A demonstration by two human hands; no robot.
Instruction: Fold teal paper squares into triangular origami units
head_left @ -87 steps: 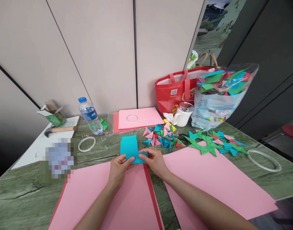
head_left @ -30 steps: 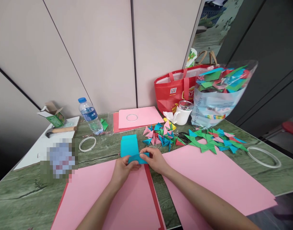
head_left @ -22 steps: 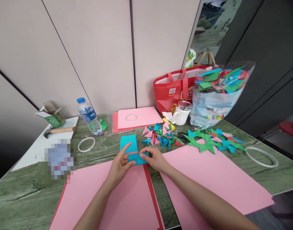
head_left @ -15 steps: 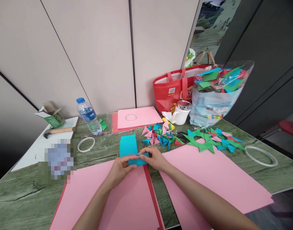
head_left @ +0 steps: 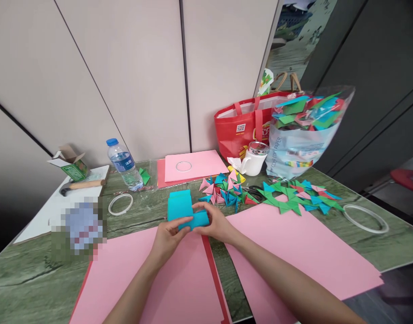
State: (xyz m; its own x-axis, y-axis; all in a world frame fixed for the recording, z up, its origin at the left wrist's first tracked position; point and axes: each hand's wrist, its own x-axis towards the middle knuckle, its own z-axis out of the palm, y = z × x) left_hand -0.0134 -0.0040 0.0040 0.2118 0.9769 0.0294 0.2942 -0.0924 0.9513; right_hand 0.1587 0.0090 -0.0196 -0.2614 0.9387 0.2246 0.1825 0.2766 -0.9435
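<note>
Green wood-grain table below right hand, pale panelled wall beyond it, dark grey panels well off to its right.

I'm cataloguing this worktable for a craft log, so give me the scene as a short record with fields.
Left hand: holding small blue paper
Right hand: holding the same paper's right end
Just beyond hands: blue stack
Near edge: two piles of pink sheets
Far left: bottle, hammer
Far right: mug, red bag, plastic bag of folded paper
</note>
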